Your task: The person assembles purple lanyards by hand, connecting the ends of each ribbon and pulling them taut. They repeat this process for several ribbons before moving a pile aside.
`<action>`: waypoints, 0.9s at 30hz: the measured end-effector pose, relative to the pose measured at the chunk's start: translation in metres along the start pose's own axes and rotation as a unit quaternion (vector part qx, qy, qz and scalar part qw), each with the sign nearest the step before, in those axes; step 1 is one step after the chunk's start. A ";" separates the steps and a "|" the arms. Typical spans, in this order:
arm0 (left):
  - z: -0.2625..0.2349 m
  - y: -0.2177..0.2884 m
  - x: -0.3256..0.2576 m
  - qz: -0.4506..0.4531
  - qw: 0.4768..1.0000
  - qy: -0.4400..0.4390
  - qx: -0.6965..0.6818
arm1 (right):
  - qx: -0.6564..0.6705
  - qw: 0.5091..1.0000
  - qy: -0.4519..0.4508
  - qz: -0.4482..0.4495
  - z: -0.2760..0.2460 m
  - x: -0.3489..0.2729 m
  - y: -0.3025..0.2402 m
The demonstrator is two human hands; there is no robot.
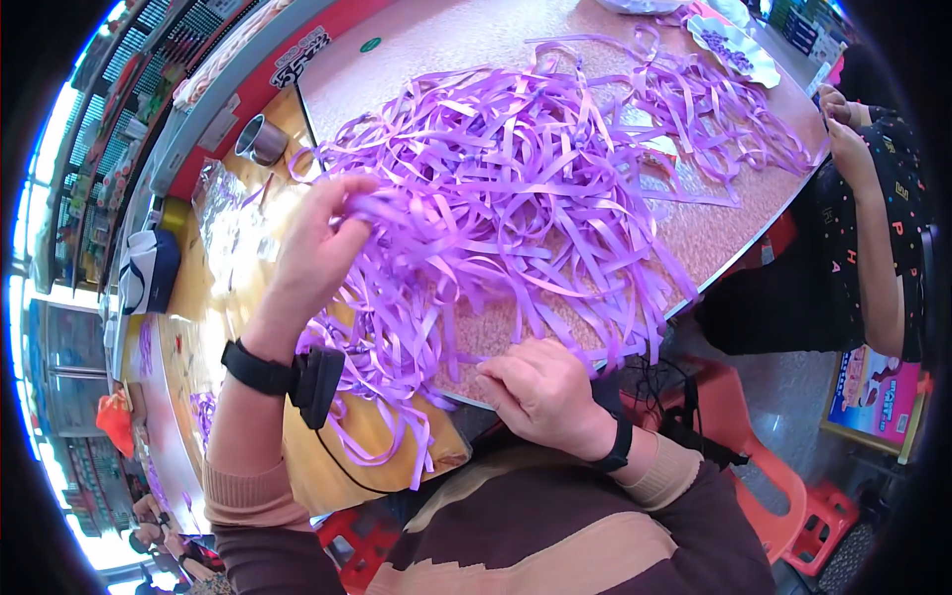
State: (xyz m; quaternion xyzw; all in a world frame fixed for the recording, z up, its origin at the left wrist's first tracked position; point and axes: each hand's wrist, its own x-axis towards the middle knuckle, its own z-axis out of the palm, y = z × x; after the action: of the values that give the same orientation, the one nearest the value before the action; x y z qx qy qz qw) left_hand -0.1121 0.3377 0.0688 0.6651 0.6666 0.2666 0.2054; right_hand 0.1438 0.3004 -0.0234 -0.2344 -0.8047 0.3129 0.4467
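The purple ribbons (496, 169) lie in a big messy heap on the table (426, 42). Your left hand (322, 238) pinches a bunch at the heap's left side. Your right hand (548, 395) is curled by the table's near edge; I can't tell if it holds any. They look light, soft and slippery, so best grab loose ends, not the tangled middle.

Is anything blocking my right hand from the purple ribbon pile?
Nothing visible does. Beyond your right hand lie only purple ribbons and a bare patch of pinkish tabletop; your left hand is off at the pile's left side.
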 end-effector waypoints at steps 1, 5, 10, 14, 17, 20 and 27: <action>0.004 0.008 0.012 0.001 1.000 -0.003 -0.002 | -0.002 1.000 0.001 0.003 0.000 0.000 0.001; 0.040 0.031 0.056 0.074 0.986 0.014 0.149 | -0.003 1.000 0.004 0.004 0.000 0.000 0.001; 0.078 0.019 0.084 0.112 0.968 -0.006 0.226 | -0.011 1.000 0.009 0.010 0.000 -0.001 0.002; 0.065 0.011 0.100 0.115 0.978 -0.117 0.128 | -0.001 1.000 0.011 0.002 0.000 0.000 -0.001; 0.047 0.022 0.096 -0.008 0.995 -0.095 -0.010 | -0.005 1.000 0.009 0.002 0.000 -0.001 0.003; 0.015 0.041 0.095 -0.075 0.977 -0.076 -0.187 | -0.003 1.000 0.010 0.002 0.000 -0.003 0.007; -0.103 0.074 0.076 -0.022 0.922 0.008 -0.387 | 0.020 0.999 0.028 -0.013 0.002 -0.004 0.004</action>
State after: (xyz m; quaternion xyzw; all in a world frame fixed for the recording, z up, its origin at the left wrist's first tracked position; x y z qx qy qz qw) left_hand -0.1217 0.4031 0.2007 0.5167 0.5277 0.5046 0.4472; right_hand 0.1439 0.3001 -0.0293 -0.2239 -0.7883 0.3166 0.4777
